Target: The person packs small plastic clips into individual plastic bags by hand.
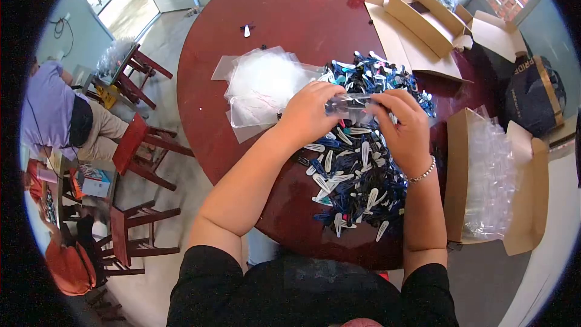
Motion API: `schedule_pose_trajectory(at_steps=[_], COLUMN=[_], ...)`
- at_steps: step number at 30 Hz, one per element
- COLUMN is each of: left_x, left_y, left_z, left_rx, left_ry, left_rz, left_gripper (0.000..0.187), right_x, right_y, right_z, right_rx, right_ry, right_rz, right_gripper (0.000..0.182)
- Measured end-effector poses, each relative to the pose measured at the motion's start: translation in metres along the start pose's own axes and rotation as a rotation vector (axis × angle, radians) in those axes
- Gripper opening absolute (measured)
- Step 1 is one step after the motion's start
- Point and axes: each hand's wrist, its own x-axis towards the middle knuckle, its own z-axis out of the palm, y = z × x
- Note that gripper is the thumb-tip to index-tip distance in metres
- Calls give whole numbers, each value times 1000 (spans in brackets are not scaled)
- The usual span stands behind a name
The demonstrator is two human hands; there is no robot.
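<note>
Between my two hands is a small clear plastic package, with dark shapes showing in or through it; whether it is a bag or a box I cannot make out. My left hand has its fingers closed on the package's left end. At the other end, my right hand grips it with bent fingers. A big heap of snap hair clips, silver, dark blue and black, spreads beneath and around both hands. Left of the heap lies a pile of clear flat plastic bags, close to my left hand.
The round red table carries a lone hair clip and open cardboard boxes. A carton of clear plastic packaging stands at right beside a dark bag. Wooden stools and seated people are at left.
</note>
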Motion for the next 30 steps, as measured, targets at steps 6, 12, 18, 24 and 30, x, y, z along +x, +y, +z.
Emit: schedule_pose_trajectory(at_steps=[6, 12, 18, 24, 30], left_x=[0, 1, 0, 0, -1], left_y=[0, 6, 4, 7, 10], left_z=[-2, -4, 0, -4, -3], left_rx=[-141, -186, -121, -82, -72], left_ry=[3, -44, -41, -48, -63], left_rz=[-106, -137, -29, -107, 0], left_gripper=[39, 41, 39, 41, 44], right_x=[-2, -1, -2, -1, -3], right_y=[-12, -17, -8, -13, -4], right_z=[-10, -20, -11, -16, -9], right_rx=[167, 56, 28, -3, -34], right_ry=[131, -12, -26, -109, -93], right_rz=[149, 52, -110, -48, -89], right_gripper=[12, 11, 15, 18, 15])
